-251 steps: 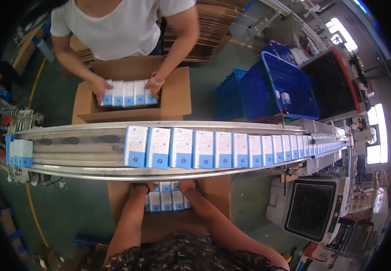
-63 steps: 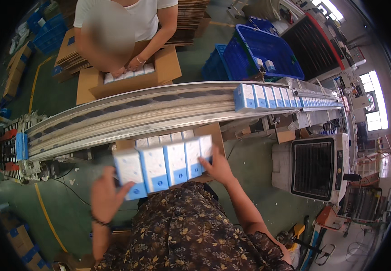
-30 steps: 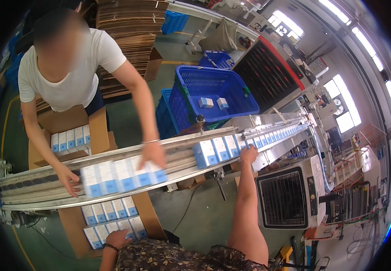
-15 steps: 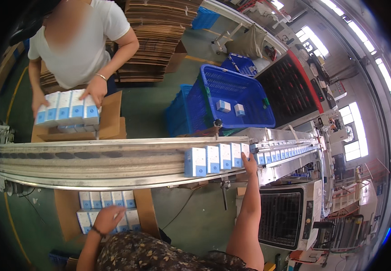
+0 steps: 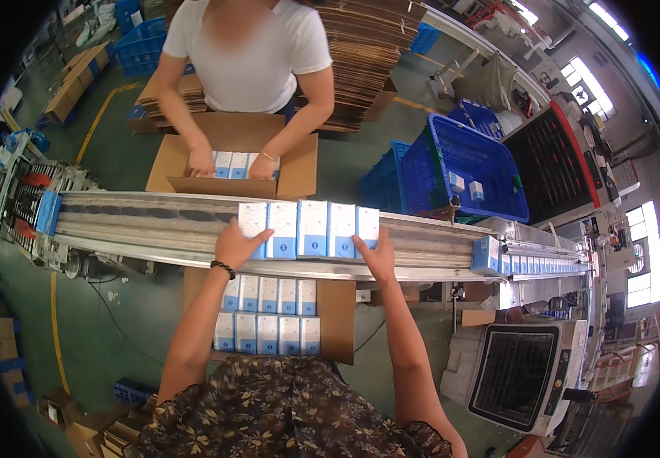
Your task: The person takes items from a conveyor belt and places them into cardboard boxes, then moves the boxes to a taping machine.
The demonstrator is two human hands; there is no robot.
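Note:
A row of several white and blue cartons (image 5: 312,229) stands side by side over the conveyor belt, pressed between my two hands. My left hand (image 5: 240,246) grips the row's left end, its thumb lying across the front. At the right end, my right hand (image 5: 376,256) holds the last carton with the thumb in front. Below the conveyor, close to my body, an open cardboard box (image 5: 338,320) contains two rows of the same cartons (image 5: 267,334). Across the belt, a co-worker's hands (image 5: 264,164) reach into another open cardboard box (image 5: 297,164) with cartons inside.
The conveyor (image 5: 429,244) runs from left to right; more cartons (image 5: 532,264) line up on its narrow right part. A blue crate (image 5: 490,156) with two small cartons stands beyond it. Stacked flat cardboard (image 5: 360,69) is behind the co-worker.
My left hand has risen from the near box to the cartons, and both hands now clasp the row, which has moved left along the belt. The co-worker has lowered their cartons into the far box.

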